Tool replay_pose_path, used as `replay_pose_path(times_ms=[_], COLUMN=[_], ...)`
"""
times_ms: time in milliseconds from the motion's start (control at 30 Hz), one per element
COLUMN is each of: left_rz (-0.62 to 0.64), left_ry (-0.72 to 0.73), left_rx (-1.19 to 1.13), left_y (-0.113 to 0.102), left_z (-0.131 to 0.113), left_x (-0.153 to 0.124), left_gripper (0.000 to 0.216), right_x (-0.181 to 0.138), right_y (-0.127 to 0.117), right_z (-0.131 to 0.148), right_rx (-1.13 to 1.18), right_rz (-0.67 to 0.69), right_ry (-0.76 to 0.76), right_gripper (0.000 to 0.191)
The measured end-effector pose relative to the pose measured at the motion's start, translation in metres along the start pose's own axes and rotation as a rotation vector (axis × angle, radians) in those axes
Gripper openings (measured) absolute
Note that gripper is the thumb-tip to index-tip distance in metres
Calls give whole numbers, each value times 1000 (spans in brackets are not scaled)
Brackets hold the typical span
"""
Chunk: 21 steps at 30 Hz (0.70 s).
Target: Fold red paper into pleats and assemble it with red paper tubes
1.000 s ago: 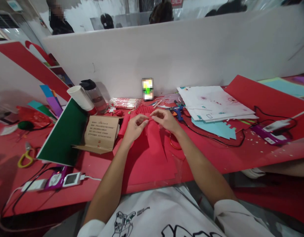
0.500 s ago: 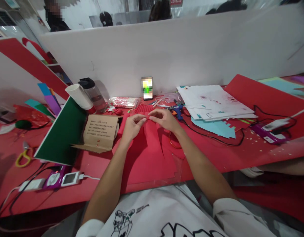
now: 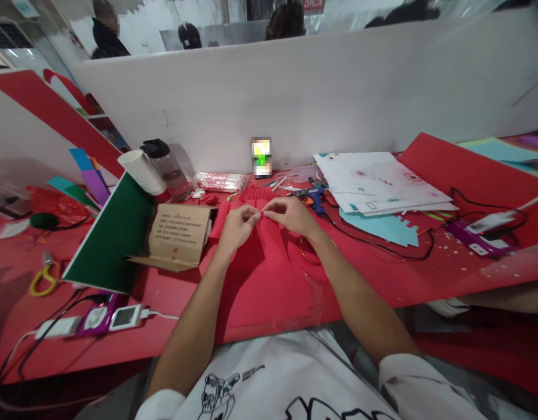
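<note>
Left hand: the left hand (image 3: 237,226) is held over the middle of the tabletop (image 3: 426,274), knuckles up, forearm stretched out from the near edge.
Left fingers: the fingers (image 3: 251,217) are pinched shut on the far edge of the red paper (image 3: 269,262).
Right hand: the right hand (image 3: 291,214) is set just beside the left, the fingertips of the two almost touching.
Right fingers: these are also closed in a pinch on the same far edge of the red paper, thumb tucked under.
Red paper: it is laid flat in front of the person, from the near edge of the tabletop up to the hands, on a larger red sheet; only its far edge is lifted into the pinch.
Pleated piece: a folded red fan-like piece (image 3: 255,192) is seen just beyond the hands.
Left of the hands: an opened cardboard box (image 3: 179,233) is lying flat, with a green board (image 3: 113,239) propped beside it; a white paper cup (image 3: 141,173) and a black-lidded bottle (image 3: 166,167) are seen behind.
Right of the hands: a blue glue gun (image 3: 315,197) is found near the right hand, its black cable (image 3: 382,245) trailing across; white sheets (image 3: 377,184) are stacked beyond, over a light blue paper (image 3: 382,226).
Far left: yellow-handled scissors (image 3: 44,279) are left well apart from the hands.
Back wall: a phone (image 3: 261,156) is leaned upright against the white partition (image 3: 338,93).
</note>
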<state>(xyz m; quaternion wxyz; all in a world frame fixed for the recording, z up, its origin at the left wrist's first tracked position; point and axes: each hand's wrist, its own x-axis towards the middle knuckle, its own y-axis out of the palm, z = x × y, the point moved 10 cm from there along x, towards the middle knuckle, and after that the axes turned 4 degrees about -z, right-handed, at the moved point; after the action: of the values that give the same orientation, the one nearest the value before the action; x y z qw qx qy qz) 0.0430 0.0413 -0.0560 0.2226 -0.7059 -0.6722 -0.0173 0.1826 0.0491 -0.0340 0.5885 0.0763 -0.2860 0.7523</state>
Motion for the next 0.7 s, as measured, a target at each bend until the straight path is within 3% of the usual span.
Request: replay_pose_path(times_ms=[400, 700], left_rz=[32, -20], left_ry=[24, -57], left_rx=[39, -64], left_y=[2, -4], left_z=[-8, 3], left_x=[-1, 2], left_gripper=[20, 32], right_x=[-2, 2], right_y=[6, 0], right_z=[0, -3], right_rx=[20, 63], right_rz=[53, 45], right_ry=[7, -5], right_gripper=[17, 17])
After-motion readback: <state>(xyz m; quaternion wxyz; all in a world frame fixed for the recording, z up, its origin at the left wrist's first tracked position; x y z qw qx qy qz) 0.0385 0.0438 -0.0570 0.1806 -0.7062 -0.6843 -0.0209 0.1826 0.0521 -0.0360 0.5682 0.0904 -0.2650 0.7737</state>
